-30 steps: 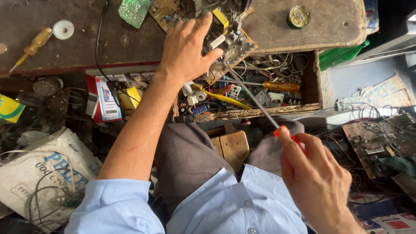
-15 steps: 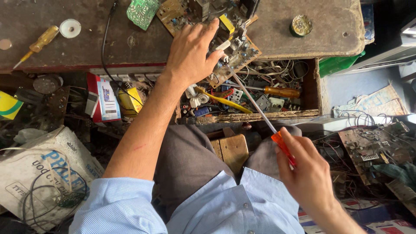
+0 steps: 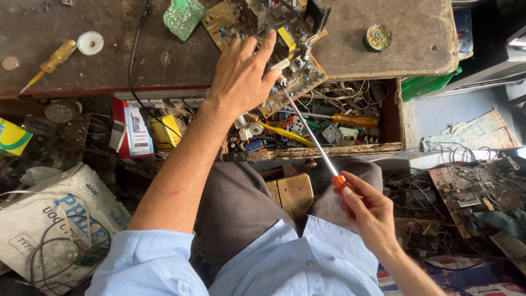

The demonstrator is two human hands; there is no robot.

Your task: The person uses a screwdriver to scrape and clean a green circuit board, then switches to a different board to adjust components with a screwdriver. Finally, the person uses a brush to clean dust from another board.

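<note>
Right now the right hand (image 3: 368, 211) keeps a closed grip on the orange handle of a long screwdriver (image 3: 309, 134), fingers curled round the handle so that only its front end shows. The thin metal shaft runs from the handle toward 11 o'clock, and its tip meets the lower edge of a brown circuit board (image 3: 290, 66) just beside the left hand (image 3: 241, 77). That left hand lies flat on the board, palm down with fingers spread toward 12 o'clock; it presses rather than clasps, so its grip is open. The board, crowded with parts including a yellow block, hangs partly over the front edge of the worn dark table (image 3: 383, 60). At 11 o'clock from the left hand a small green circuit board (image 3: 183, 15) lies on the table, and a black cable (image 3: 134, 60) runs down past it. At 2 o'clock from the board sits a small round tin (image 3: 378, 37). Far off at 9 o'clock on the table lie a yellow-handled screwdriver (image 3: 52, 60) and a white ring (image 3: 90, 43). Below the board an open wooden drawer (image 3: 394, 118) holds tangled wires, small parts and an orange-handled screwdriver (image 3: 350, 119). At 8 o'clock of the view a white sack (image 3: 60, 219) sits on the floor.
</note>
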